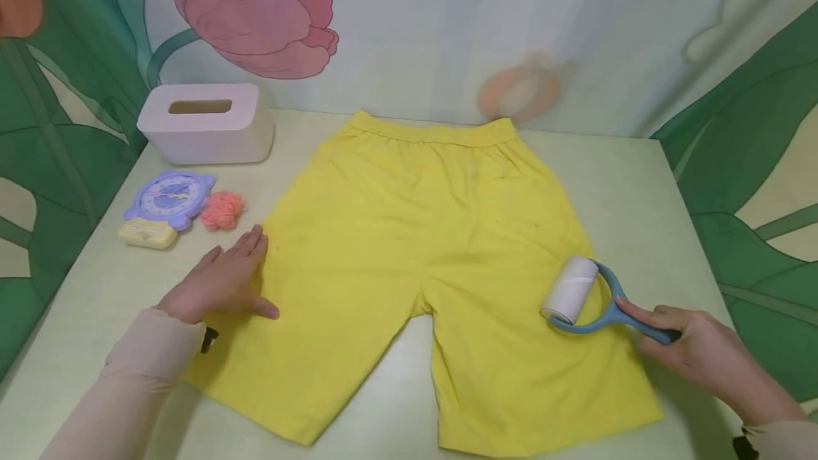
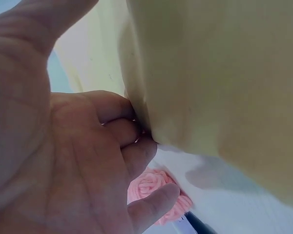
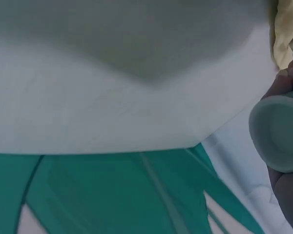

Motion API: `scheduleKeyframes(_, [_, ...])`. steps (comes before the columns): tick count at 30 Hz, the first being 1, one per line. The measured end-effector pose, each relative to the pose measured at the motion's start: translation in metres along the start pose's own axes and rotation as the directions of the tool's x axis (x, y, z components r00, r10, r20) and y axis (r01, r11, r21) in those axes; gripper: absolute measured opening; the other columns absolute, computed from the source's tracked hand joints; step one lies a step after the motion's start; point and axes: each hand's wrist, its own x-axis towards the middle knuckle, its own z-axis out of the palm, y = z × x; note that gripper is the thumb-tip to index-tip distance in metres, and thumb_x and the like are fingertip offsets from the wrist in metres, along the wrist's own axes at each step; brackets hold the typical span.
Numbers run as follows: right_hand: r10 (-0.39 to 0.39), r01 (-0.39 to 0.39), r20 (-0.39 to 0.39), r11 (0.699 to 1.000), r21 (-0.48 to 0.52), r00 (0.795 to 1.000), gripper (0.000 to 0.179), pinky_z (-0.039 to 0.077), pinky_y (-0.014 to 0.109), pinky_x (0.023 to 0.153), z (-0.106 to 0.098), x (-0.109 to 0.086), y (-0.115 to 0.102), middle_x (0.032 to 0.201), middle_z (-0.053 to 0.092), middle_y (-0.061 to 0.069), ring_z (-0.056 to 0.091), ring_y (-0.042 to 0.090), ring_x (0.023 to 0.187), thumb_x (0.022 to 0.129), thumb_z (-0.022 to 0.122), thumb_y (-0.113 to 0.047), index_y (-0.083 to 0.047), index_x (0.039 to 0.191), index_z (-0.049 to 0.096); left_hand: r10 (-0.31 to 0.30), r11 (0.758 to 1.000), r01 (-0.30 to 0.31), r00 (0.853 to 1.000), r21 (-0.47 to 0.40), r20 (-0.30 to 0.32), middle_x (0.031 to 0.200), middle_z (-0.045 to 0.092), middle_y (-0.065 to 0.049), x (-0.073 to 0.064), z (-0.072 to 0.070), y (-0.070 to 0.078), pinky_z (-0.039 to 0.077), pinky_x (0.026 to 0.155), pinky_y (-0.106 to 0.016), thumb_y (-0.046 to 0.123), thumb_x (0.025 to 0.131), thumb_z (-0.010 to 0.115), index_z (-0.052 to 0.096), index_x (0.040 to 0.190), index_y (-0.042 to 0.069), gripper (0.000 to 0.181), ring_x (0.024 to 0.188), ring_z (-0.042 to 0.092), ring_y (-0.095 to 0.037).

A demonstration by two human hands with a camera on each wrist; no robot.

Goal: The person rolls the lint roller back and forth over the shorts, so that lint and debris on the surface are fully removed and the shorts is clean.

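Note:
Yellow shorts [image 1: 358, 233] lie spread on the table, waistband toward the back. My left hand [image 1: 220, 279] rests at their left edge, thumb apart from the outstretched fingers; in the left wrist view the fingertips [image 2: 139, 151] touch the fabric. My right hand [image 1: 709, 360] grips the blue handle of a lint roller [image 1: 571, 289]. Its white cylinder sits on the right leg of the shorts, below the back pocket. Only the handle's rounded end [image 3: 281, 134] and part of the hand show in the right wrist view. A few small dark specks dot the shorts.
A pinkish-white tissue box [image 1: 214, 137] stands at the back left. In front of it are a purple toy clock [image 1: 169, 197], a small pale yellow block [image 1: 148, 233] and a coral yarn ball [image 1: 221, 210] close to my left fingers. A floral curtain [image 1: 409, 27] hangs behind the table.

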Motion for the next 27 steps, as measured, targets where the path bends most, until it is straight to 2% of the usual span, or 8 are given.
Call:
scheduleKeyframes(5, [0.014,-0.015,-0.012,0.996,-0.083,1.000,0.055,0.029,0.021,0.038,-0.009,-0.008,-0.001,0.064,0.037,-0.016,0.028,-0.002,0.047,0.077,0.083,-0.016,-0.033,0.126,0.066,0.002,1.000,-0.002,1.000,0.003,-0.005,0.158,-0.001,-0.029,0.002,-0.001,-0.003,0.007,0.108,-0.069,0.064,0.066,0.078,0.010,0.150,-0.011,0.132,0.145,0.006,-0.044])
scheduleKeyframes(10, [-0.015,0.009,-0.020,0.968,-0.249,1.000,0.056,0.025,0.021,0.038,-0.034,-0.009,-0.020,0.064,0.037,-0.020,0.025,-0.002,0.046,0.076,0.081,-0.020,-0.037,0.127,0.065,0.003,1.000,-0.003,1.000,-0.014,-0.002,0.158,-0.002,-0.029,0.003,0.002,-0.004,0.006,0.108,-0.069,0.064,0.066,0.078,0.008,0.150,-0.011,0.132,0.145,0.005,-0.044])
scheduleKeyframes(12, [-0.027,0.013,-0.051,0.965,-0.264,0.998,0.056,0.025,0.021,0.038,-0.041,-0.007,-0.030,0.063,0.036,-0.020,0.025,-0.002,0.045,0.076,0.080,-0.018,-0.037,0.126,0.066,0.000,1.000,0.000,1.000,-0.022,0.003,0.158,-0.002,-0.029,0.003,0.003,-0.004,0.006,0.109,-0.069,0.063,0.066,0.078,0.007,0.151,-0.011,0.132,0.145,0.004,-0.044])
scheduleKeyframes(14, [-0.067,0.044,-0.090,0.972,-0.232,0.994,0.056,0.025,0.021,0.038,-0.043,-0.001,-0.041,0.063,0.036,-0.020,0.026,-0.002,0.045,0.076,0.080,-0.014,-0.035,0.127,0.066,-0.002,0.999,0.002,1.000,-0.032,0.002,0.158,-0.003,-0.029,0.002,0.003,-0.004,0.005,0.109,-0.069,0.063,0.066,0.078,0.007,0.150,-0.011,0.133,0.145,0.004,-0.044])
scheduleKeyframes(16, [-0.126,0.098,-0.137,0.976,-0.193,0.982,0.058,0.025,0.019,0.039,-0.039,0.008,-0.052,0.063,0.035,-0.019,0.027,-0.003,0.046,0.074,0.081,-0.010,-0.032,0.125,0.067,-0.001,0.999,0.001,1.000,-0.037,-0.001,0.158,-0.003,-0.029,0.001,0.003,-0.004,0.005,0.109,-0.069,0.063,0.066,0.079,0.007,0.150,-0.011,0.133,0.145,0.003,-0.044])
scheduleKeyframes(18, [-0.177,0.152,-0.148,0.974,-0.165,0.973,0.058,0.027,0.019,0.040,-0.031,0.020,-0.063,0.064,0.037,-0.019,0.028,-0.003,0.047,0.074,0.082,-0.010,-0.031,0.126,0.067,-0.002,0.999,0.002,1.000,-0.042,-0.005,0.158,-0.003,-0.029,0.000,0.003,-0.005,0.005,0.109,-0.069,0.062,0.066,0.079,0.007,0.150,-0.011,0.133,0.145,0.003,-0.044])
scheduleKeyframes(23, [-0.251,0.237,-0.090,0.962,-0.137,0.964,0.054,0.030,0.018,0.042,0.004,0.054,-0.092,0.064,0.037,-0.017,0.028,-0.001,0.048,0.080,0.080,-0.017,-0.029,0.131,0.063,-0.002,0.999,0.001,1.000,-0.042,-0.016,0.158,-0.003,-0.029,0.000,0.005,-0.007,0.005,0.108,-0.069,0.062,0.066,0.079,0.007,0.150,-0.011,0.133,0.145,0.003,-0.045])
scheduleKeyframes(27, [-0.304,0.292,-0.087,0.948,-0.129,0.949,0.051,0.029,0.018,0.040,0.034,0.074,-0.111,0.063,0.038,-0.015,0.025,-0.001,0.045,0.083,0.078,-0.019,-0.027,0.131,0.063,0.010,0.999,-0.011,1.000,-0.031,-0.023,0.158,-0.002,-0.028,0.002,0.007,-0.008,0.007,0.108,-0.069,0.062,0.067,0.078,0.009,0.151,-0.011,0.130,0.145,0.004,-0.044])
